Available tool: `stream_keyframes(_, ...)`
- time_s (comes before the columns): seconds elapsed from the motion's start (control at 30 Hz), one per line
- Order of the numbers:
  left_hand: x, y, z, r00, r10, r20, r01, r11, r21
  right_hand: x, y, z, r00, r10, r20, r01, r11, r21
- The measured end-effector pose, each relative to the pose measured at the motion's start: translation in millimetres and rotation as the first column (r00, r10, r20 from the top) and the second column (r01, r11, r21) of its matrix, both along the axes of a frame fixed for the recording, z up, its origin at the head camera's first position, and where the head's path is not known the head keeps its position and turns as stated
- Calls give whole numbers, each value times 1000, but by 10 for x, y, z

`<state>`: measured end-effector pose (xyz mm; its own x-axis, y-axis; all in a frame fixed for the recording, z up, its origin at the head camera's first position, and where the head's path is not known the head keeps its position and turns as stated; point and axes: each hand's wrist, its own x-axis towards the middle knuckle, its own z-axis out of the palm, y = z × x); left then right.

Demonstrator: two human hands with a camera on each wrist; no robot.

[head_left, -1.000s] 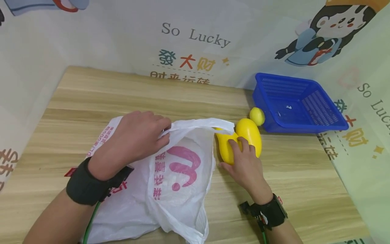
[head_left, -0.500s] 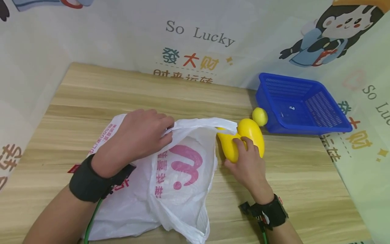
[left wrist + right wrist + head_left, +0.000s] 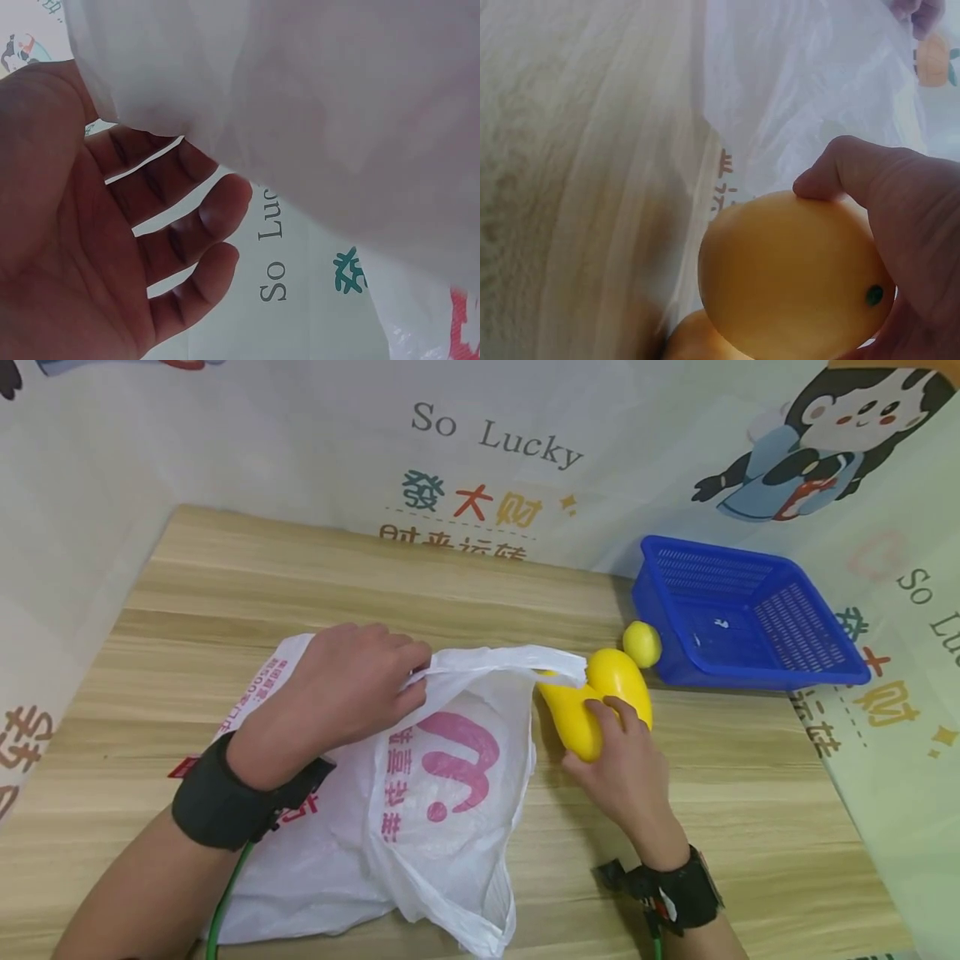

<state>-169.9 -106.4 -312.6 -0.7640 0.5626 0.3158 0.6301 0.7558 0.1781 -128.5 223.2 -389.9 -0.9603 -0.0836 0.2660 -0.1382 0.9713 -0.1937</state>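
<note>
My left hand (image 3: 341,689) pinches the upper edge of a white plastic bag (image 3: 442,768) with pink print, which lies on the table. In the left wrist view the bag's film (image 3: 300,112) hides the fingertips partly. My right hand (image 3: 626,764) grips a smooth yellow mango (image 3: 576,718) just right of the bag's mouth. The right wrist view shows the thumb on top of this mango (image 3: 787,277), which has a small green stem dot. A second yellow mango (image 3: 617,675) lies right behind it, and the bag's handle strip overlaps the held one.
A small yellow-green lemon (image 3: 642,644) sits beside the blue plastic basket (image 3: 750,678) at the back right. Printed cloth (image 3: 300,452) hangs behind the wooden table (image 3: 262,568) and along its sides.
My right hand has shifted slightly to the right, and the near end of the held mango has swung that way with it. The left hand keeps its hold on the bag; the head view drifts slightly.
</note>
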Motion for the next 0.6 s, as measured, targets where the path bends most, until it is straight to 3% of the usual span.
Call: stream_keyframes(0.6,-37,-22,-3,1000,4,4,-4,1000,11,274,-49,250,995,88,-49,-89,996,-23)
